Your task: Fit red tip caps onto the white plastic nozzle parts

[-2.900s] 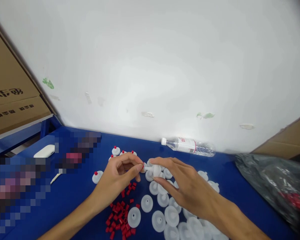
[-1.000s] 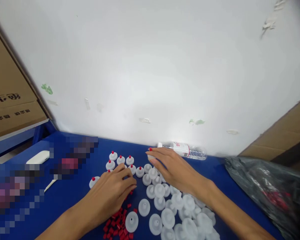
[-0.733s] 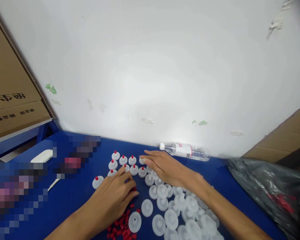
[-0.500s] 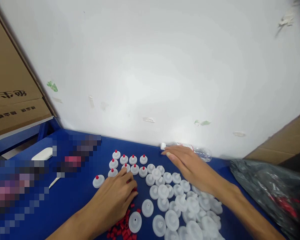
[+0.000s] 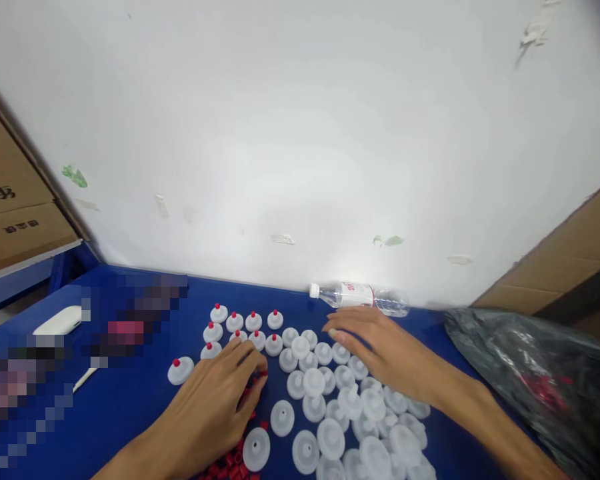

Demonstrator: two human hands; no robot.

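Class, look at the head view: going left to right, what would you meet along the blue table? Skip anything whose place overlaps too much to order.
White case-like object, leftmost capped disc, left hand, right hand, grey bag.

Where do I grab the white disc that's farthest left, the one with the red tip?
Try pinching the wide, round rim of the white disc, coming from its left. The left hand and other red-tipped discs crowd its right side. The rim is its broadest part, while the red tip on top is small, so it probably gives less to hold.
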